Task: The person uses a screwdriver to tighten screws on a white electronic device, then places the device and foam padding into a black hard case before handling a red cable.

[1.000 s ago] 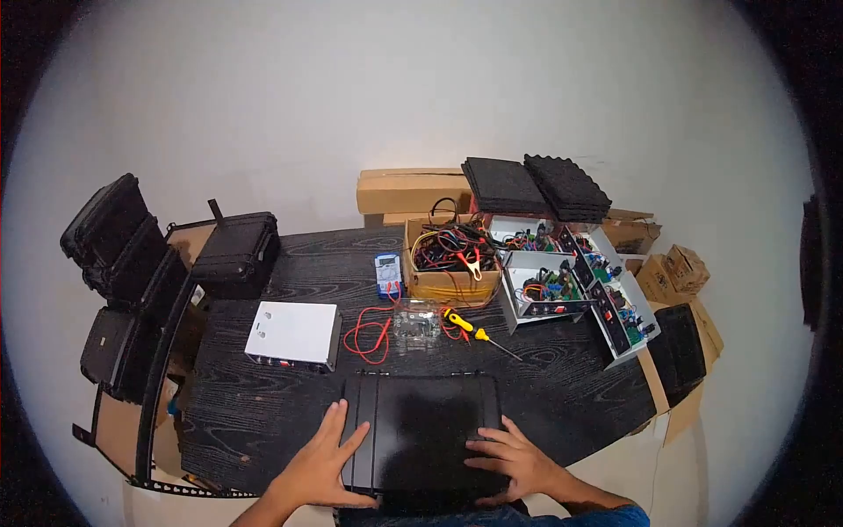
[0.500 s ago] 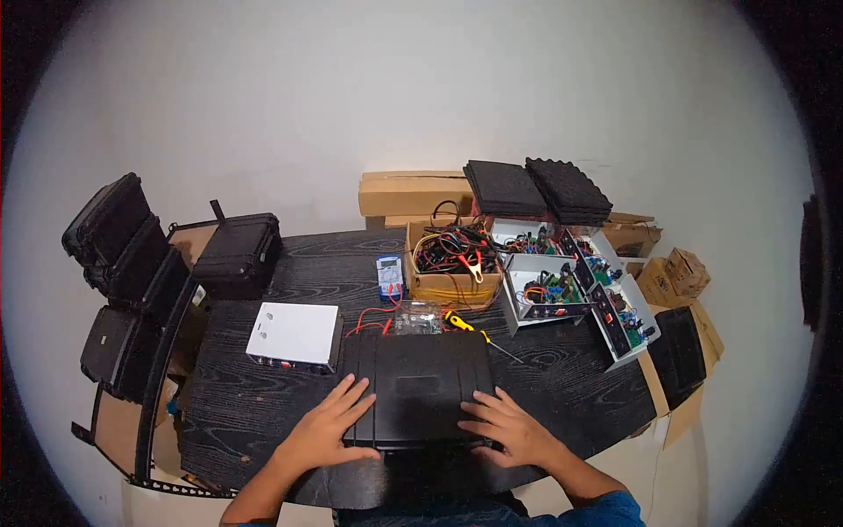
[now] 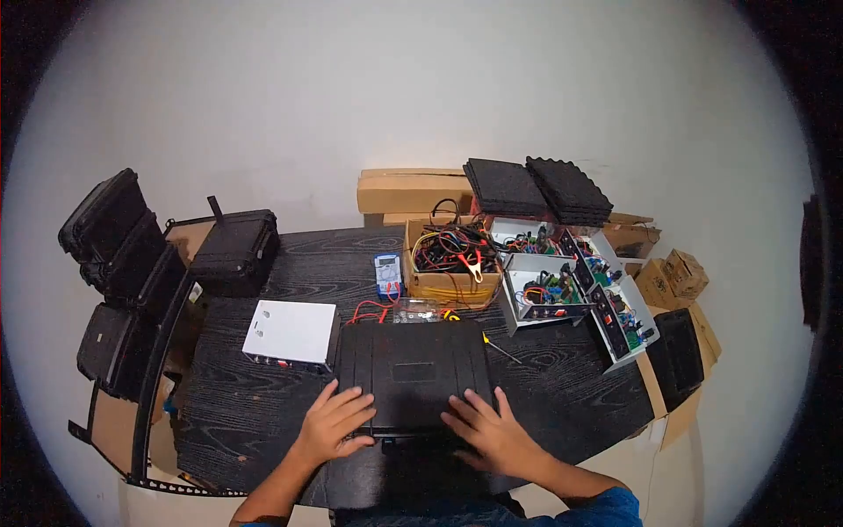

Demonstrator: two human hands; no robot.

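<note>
A black hard plastic case point(image 3: 413, 373) lies closed at the front of the dark wood-grain table, its near edge towards me. My left hand point(image 3: 336, 423) rests on its near left corner with the fingers spread over the lid. On the near right part of the lid lies my right hand point(image 3: 492, 432), fingers apart and stretched forward. Neither hand grips anything. Just left of the case is a white metal box point(image 3: 292, 331). Behind the case, a clear plastic organizer point(image 3: 417, 311) and a yellow-handled screwdriver point(image 3: 502, 349) are partly covered by it.
A blue multimeter point(image 3: 387, 275) with red leads stands near a cardboard box of cables point(image 3: 452, 290). Several open white enclosures with circuit boards point(image 3: 549, 294) sit at the right. Black foam sheets point(image 3: 509, 189) lie behind them. More black cases point(image 3: 233, 250) are stacked at the left.
The case has shifted slightly away from me, covering more of the screwdriver. My right hand has moved left, further onto the lid; my left hand stays at the left corner.
</note>
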